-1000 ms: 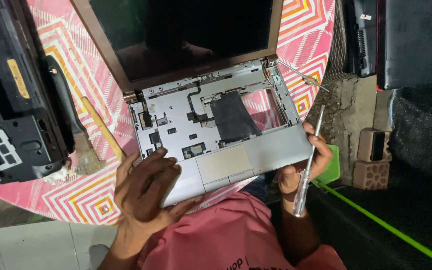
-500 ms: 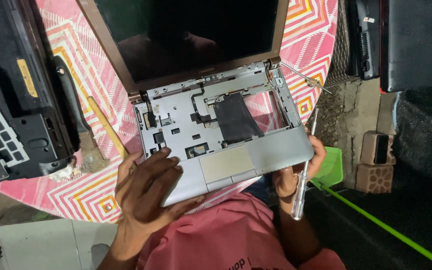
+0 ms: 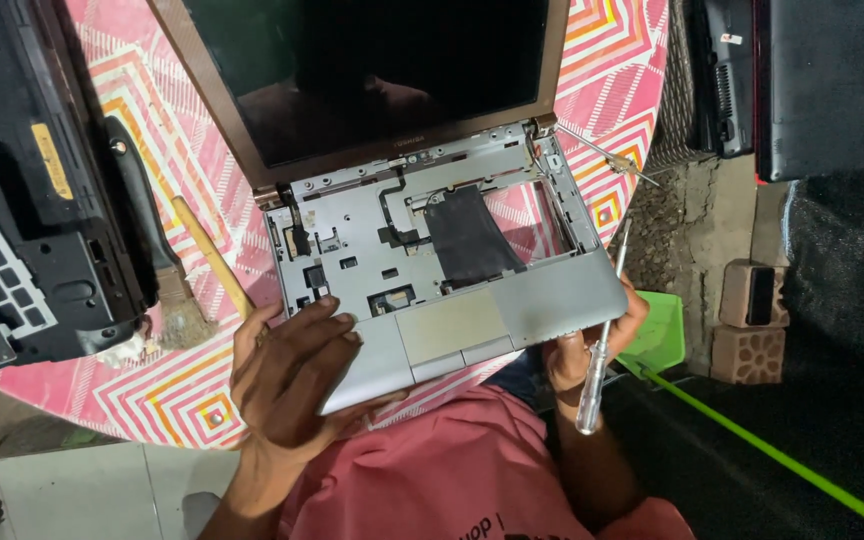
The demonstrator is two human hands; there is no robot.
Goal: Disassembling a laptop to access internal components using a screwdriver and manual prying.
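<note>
An opened laptop (image 3: 452, 270) with its keyboard removed lies on a round table, its dark screen tilted back and the grey inner frame bare. My left hand (image 3: 287, 375) rests flat on the front left corner of the grey palm rest, fingers spread. Under the front right corner of the palm rest sits my right hand (image 3: 577, 350), which grips a screwdriver (image 3: 597, 355) with a clear handle, shaft pointing up along the laptop's right edge.
The table wears a pink and orange patterned cloth (image 3: 167, 395). A brush with a wooden handle (image 3: 202, 260) lies left of the laptop. Another dismantled black laptop (image 3: 32, 220) fills the left side. More dark devices (image 3: 802, 90) stand at the upper right.
Little has moved. My left hand has settled a bit further onto the palm rest, and the view has shifted slightly. The right hand still grips the screwdriver.
</note>
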